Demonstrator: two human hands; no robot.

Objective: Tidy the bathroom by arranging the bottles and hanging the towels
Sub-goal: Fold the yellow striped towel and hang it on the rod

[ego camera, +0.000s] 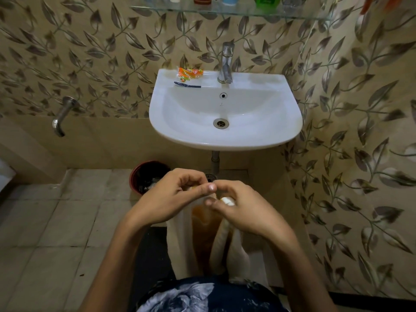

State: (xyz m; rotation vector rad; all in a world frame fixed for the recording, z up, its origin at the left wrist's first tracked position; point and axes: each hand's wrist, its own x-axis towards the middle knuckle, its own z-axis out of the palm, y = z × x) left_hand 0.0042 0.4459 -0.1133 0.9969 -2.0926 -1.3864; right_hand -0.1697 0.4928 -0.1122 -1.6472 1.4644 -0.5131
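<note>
A white towel with an orange-brown band (203, 235) hangs straight down in front of me, below the sink. My left hand (171, 197) pinches its top edge on the left, and my right hand (238, 206) grips the bunched top on the right. The two hands are close together, fingertips almost touching. Several bottles (265, 0) stand on the glass shelf (225, 10) high on the wall, only their bases in view.
A white sink (225, 140) with a steel tap (226, 64) juts from the leaf-patterned wall; an orange packet (190, 73) and a dark razor (186, 84) lie on its rim. A red bin (146, 176) stands on the tiled floor left. A wall spout (62, 118) sticks out further left.
</note>
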